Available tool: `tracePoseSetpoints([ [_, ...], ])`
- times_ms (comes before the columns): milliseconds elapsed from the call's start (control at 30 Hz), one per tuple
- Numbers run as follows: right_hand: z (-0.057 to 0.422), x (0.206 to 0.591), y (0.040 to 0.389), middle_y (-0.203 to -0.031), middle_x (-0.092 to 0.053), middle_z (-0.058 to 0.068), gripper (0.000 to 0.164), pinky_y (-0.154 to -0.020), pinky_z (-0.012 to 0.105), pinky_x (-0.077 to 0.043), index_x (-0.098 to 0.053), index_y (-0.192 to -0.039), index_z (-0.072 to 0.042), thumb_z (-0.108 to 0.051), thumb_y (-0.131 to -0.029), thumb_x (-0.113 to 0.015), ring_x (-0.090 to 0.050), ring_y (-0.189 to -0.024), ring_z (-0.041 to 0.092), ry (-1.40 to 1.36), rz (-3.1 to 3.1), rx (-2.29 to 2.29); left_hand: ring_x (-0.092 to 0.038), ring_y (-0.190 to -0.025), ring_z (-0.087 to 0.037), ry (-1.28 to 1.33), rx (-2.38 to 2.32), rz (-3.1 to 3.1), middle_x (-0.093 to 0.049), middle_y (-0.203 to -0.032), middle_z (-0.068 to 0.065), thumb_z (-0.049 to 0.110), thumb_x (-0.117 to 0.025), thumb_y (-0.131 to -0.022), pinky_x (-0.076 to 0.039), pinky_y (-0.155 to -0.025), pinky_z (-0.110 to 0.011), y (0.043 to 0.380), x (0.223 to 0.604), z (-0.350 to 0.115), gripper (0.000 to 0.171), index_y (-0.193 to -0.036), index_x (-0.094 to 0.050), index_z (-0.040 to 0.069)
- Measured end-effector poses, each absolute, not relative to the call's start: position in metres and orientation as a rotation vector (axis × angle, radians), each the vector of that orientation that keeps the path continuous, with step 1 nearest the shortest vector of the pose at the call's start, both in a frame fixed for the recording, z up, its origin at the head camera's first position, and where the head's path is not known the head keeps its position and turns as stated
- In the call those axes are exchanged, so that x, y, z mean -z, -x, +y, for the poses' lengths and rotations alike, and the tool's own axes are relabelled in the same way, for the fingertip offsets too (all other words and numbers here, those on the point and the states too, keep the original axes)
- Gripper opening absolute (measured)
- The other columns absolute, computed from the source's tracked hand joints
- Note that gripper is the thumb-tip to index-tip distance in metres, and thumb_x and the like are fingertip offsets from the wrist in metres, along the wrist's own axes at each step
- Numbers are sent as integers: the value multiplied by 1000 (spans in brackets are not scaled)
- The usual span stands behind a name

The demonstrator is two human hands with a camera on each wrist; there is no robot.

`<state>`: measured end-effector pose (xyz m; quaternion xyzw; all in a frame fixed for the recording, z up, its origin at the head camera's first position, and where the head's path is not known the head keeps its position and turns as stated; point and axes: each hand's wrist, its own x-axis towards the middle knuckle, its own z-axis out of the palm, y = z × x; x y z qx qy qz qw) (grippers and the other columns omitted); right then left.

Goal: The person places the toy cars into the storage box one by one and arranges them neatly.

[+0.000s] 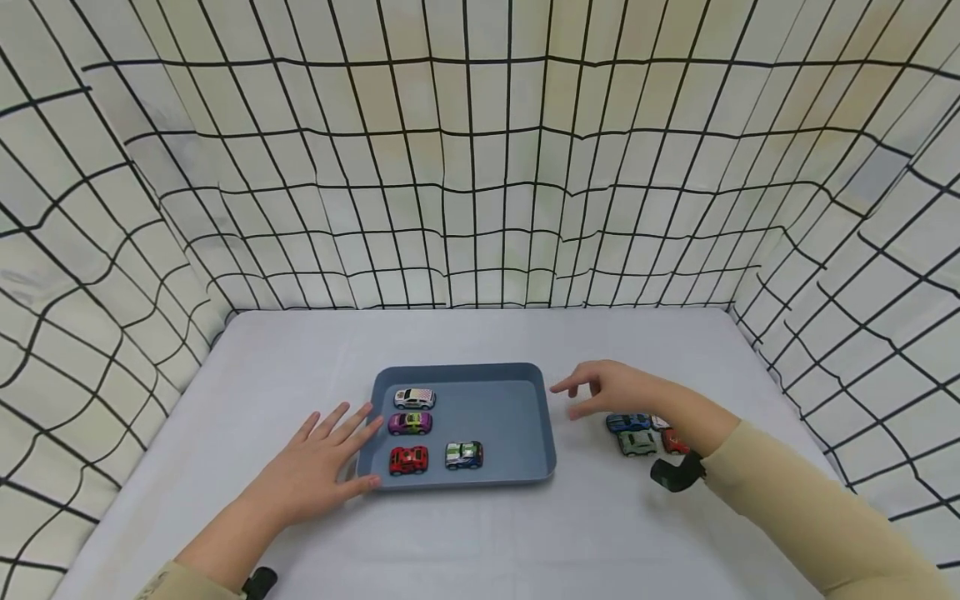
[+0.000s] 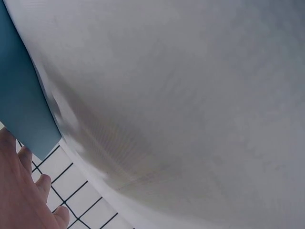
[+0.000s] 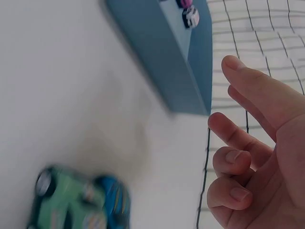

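A blue-grey tray [image 1: 513,425] lies on the table and holds several toy cars. On its left side are a white toy car [image 1: 414,398], a purple one [image 1: 409,423] and a red one [image 1: 408,460]. A toy car in white, green and blue [image 1: 463,455] sits nearer the middle. My left hand [image 1: 311,471], fingers spread, is at the tray's left edge. Past the right edge, my right hand [image 1: 622,388] hovers with thumb and forefinger apart and the other fingers loosely bent, holding nothing. In the right wrist view, the tray's side wall [image 3: 162,57] is near the fingertips.
Right of the tray, below my right hand, a blue toy car [image 1: 627,422], a green one [image 1: 637,442] and a red one [image 1: 674,442] sit close together. A white one is partly hidden by the wrist. Grid-patterned cloth walls [image 1: 487,208] enclose the white table [image 1: 480,533].
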<state>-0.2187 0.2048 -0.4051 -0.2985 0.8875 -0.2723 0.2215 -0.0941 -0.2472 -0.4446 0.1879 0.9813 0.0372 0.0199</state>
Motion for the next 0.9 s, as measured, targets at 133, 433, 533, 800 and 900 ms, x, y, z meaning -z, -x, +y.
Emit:
tracePoseSetpoints([
  [133, 235, 408, 218, -112, -64, 5, 44, -66, 33, -49, -69, -129, -20, -30, -87, -77, -52, -79, 19, 759, 2460, 731, -23, -147, -39, -593, -129, 3044, -31, -161, -4, 77, -49, -86, -15, -117, -63, 93, 443, -246, 88, -154, -40, 21],
  [433, 281, 406, 220, -112, -63, 4, 42, -69, 33, -52, -70, -127, -19, -28, -87, -78, -55, -81, 21, 678, 2431, 701, -23, -147, -40, -599, -136, 3042, -31, -161, -4, 76, -49, -87, -16, -117, -63, 93, 441, -247, 88, -154, -40, 20],
  [533, 285, 408, 222, -112, -64, 3, 41, -72, 34, -52, -71, -125, -19, -28, -86, -78, -56, -84, 20, 666, 2427, 696, -22, -147, -40, -595, -137, 3041, -30, -161, -4, 77, -48, -87, -15, -117, -63, 92, 441, -247, 88, -154, -39, 20],
  [800, 282, 417, 227, -104, -64, -4, 34, -74, 31, -51, -74, -118, -24, -24, -85, -80, -55, -89, 16, 656, 2461, 555, -22, -148, -39, -597, -144, 3044, -31, -161, -3, 75, -50, -87, -15, -118, -63, 93, 442, -247, 87, -154, -39, 21],
  [900, 279, 420, 227, -103, -65, -6, 32, -75, 31, -51, -75, -116, -23, -22, -85, -80, -55, -89, 14, 680, 2477, 491, -22, -148, -38, -597, -145, 3042, -30, -161, -3, 75, -51, -87, -15, -118, -63, 93, 442, -247, 87, -154, -39, 21],
])
